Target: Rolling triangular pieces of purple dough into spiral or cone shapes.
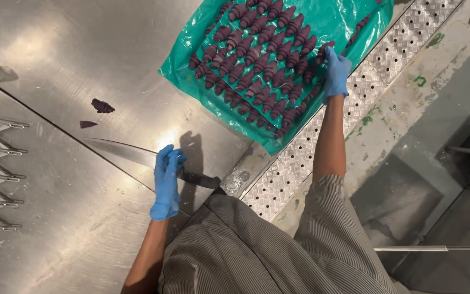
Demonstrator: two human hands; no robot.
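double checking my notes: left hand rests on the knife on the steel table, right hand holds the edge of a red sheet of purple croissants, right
Not quite: the sheet is green, not red, as the head view shows. The rest holds: left hand on the knife on the steel table, right hand at the edge by the purple croissants.

We hold our left hand [166, 182] low, at about seven o'clock in the view, gloved in blue, fingers pointing up toward twelve and curled loosely together, forearm bare and running down to six. Our right hand [336, 71] stretches far out to about one o'clock, also blue-gloved, fingers bent in a grasp, the arm nearly straight and bare from wrist to elbow, the striped sleeve covering the upper arm.
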